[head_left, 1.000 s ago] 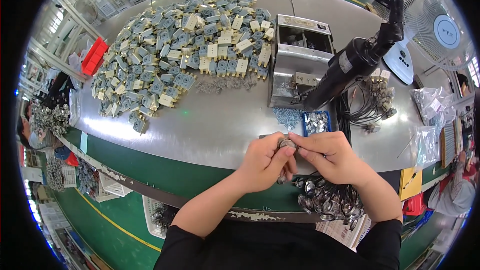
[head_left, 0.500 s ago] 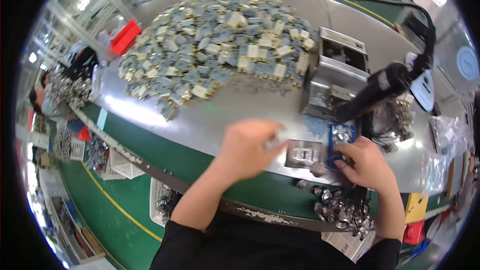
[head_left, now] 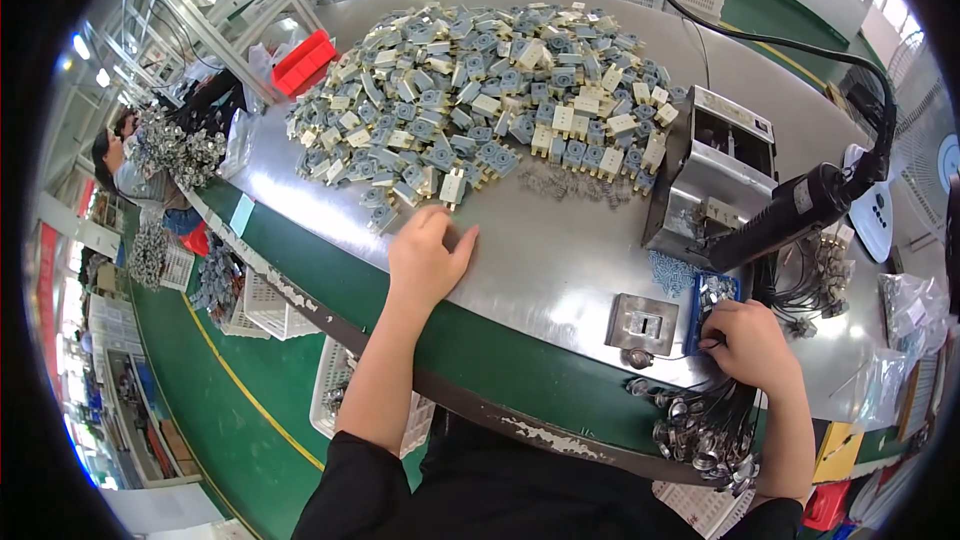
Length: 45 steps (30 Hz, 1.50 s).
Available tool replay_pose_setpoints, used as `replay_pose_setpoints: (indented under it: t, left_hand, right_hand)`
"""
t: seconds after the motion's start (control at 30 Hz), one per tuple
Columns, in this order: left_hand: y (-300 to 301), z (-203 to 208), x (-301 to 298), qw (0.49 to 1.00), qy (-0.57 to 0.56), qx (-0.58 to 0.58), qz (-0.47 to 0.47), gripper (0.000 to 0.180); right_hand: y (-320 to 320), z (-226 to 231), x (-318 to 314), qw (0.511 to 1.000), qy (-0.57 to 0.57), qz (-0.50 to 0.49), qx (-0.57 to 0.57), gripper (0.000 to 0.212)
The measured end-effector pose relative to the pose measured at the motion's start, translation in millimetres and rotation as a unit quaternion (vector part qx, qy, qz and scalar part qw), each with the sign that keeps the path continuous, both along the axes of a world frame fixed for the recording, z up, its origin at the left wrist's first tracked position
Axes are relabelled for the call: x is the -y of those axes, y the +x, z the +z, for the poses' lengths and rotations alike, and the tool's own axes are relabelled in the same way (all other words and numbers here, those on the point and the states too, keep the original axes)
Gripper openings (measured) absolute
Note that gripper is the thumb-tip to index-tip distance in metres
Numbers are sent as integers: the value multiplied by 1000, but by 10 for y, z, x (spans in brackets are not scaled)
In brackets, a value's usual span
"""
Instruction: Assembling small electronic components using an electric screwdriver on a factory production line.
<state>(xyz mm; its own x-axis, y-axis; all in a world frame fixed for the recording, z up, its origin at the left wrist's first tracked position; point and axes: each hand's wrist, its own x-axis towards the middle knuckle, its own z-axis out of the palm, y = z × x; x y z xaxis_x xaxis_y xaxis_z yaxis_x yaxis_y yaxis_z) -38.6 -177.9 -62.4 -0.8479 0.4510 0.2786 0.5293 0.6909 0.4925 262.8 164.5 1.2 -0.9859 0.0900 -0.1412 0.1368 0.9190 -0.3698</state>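
Stretches the left hand (head_left: 430,252) away to the left over a steel bench (head_left: 520,260), up to the near edge of a broad pile of grey and cream blocks (head_left: 490,90). Holds those fingers bunched and pointing to the far side, with the thumb spread apart from them. Brings the fingertips against the nearest blocks or just short of them; cannot tell which.

Keeps the right hand (head_left: 750,340) at the near end of a blue tray (head_left: 693,312) of small silver parts, much as half a second earlier. Curls those fingers inward; cannot tell, with the tips partly hidden, empty from pinching.

Leaves uncovered, just left of the tray, a square metal fixture (head_left: 642,324) with a round metal piece (head_left: 638,358) at its near edge. Contrasts with one second earlier, and both hands together there, gripping a round metal piece. Differs too from half a second earlier, with the left hand blurred just left of the fixture.

Swings the view leftward meanwhile, shifting the pile, a red bin (head_left: 303,62) at far left and a metal box (head_left: 720,155) at far right rightward in frame. Shows near the right hand, along the bench's near edge, a cluster of round metal parts (head_left: 700,430) on black cables.
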Motion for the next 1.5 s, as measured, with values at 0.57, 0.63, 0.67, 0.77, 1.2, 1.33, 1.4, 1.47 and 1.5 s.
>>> replay_pose_setpoints:
  t: [0.57,0.63,0.67,0.77,1.2,1.33,1.4,1.47,1.5]
  left_hand:
    - [-309,214,-32,984,-156,-43,-72,23]
    - [-208,319,-8,978,-168,-31,-123,24]
    - [-157,377,-2,983,-122,46,-130,30]
    - [140,367,13,944,100,266,-168,41]
    - [782,465,-401,721,322,427,-441,50]
    - [858,495,-543,700,346,429,-454,50]
    - [888,535,-606,705,342,421,-456,51]
    - [918,549,-681,698,346,430,-456,50]
    - [928,552,-715,693,350,438,-453,49]
  right_hand:
    - [53,44,50,999,-3,-28,-35,15]
    - [44,93,71,998,-19,-40,-34,18]
    - [32,92,71,996,-47,-64,-43,17]
    - [19,84,60,991,-77,-62,-92,17]
    - [69,149,49,980,-68,-8,-189,17]
    - [132,160,59,978,-53,4,-200,19]
    - [184,175,43,979,-53,-1,-199,20]
    - [237,192,21,978,-50,-4,-201,30]
    - [258,199,13,978,-48,-8,-201,30]
